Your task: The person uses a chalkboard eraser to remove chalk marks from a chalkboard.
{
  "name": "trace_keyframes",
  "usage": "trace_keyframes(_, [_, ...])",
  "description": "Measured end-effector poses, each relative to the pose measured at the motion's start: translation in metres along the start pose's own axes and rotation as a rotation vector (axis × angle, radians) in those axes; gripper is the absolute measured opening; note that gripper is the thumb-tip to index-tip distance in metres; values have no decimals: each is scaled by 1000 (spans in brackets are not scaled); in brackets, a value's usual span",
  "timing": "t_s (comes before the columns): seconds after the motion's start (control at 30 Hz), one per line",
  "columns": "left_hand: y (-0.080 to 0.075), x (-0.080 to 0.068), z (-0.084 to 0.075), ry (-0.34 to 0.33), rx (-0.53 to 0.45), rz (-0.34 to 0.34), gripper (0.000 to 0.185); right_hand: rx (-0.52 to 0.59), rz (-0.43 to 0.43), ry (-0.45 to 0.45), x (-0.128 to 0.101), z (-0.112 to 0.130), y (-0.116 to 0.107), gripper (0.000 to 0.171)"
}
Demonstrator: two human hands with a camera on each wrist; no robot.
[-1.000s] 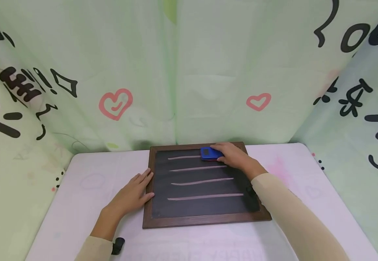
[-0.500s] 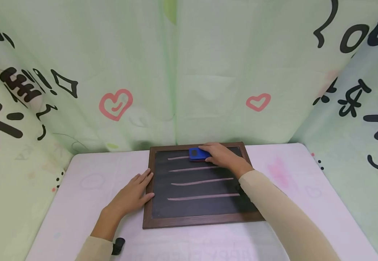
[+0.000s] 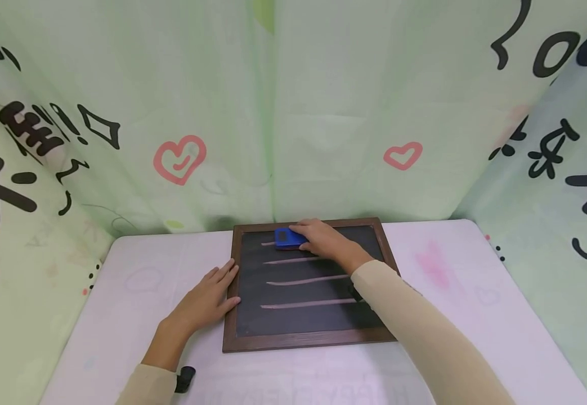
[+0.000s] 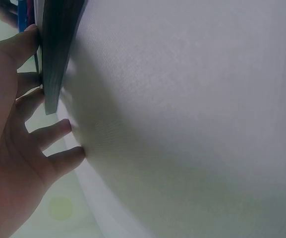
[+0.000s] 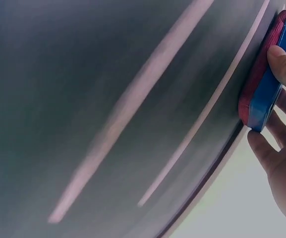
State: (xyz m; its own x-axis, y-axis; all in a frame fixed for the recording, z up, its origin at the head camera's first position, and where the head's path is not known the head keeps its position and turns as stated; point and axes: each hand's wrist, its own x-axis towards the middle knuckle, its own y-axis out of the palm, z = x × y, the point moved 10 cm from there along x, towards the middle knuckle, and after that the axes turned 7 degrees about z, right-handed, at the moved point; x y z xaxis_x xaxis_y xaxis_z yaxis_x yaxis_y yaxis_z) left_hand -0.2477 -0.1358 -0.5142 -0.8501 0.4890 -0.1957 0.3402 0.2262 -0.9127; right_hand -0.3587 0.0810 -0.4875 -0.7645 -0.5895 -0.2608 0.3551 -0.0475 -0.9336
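A blackboard (image 3: 313, 323) in a brown wooden frame lies on the table, with pale pink chalk lines (image 3: 303, 304) across it. My right hand (image 3: 326, 243) grips a blue eraser (image 3: 287, 238) over the topmost line, of which only a short left end shows. In the right wrist view the thumb presses one side of the eraser (image 5: 266, 74), and its reddish felt faces the board. My left hand (image 3: 204, 298) rests at the board's left edge. The left wrist view has its thumb and some fingertips (image 4: 31, 29) touching the frame (image 4: 58, 54), the other fingers spread on the table.
The white table (image 3: 141, 315) extends on both sides of the board and in front of it. Behind it and at both sides hangs a pale green curtain (image 3: 323, 112) with black marks and pink hearts. The board's back edge is close to the curtain.
My right hand has slid the eraser leftward along the top chalk line, and that line's visible part has become shorter. The left hand has stayed at the frame's left edge.
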Motion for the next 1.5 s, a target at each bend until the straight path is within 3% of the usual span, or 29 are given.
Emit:
trace_keyframes(0.37, [0,-1,1,-12,-1,14,72,-26,63,4,26,34,5,64])
trace_keyframes(0.87, [1,2,0,-14,-11,21,73,-76,40,-5,49,71,8,63])
trace_keyframes(1.13, [1,3,1,-16,-11,29,73,-63,42,29,46,66,8,64])
trace_keyframes(1.5, [1,1,1,-13,-9,22,73,32,45,77,30,33,6,65])
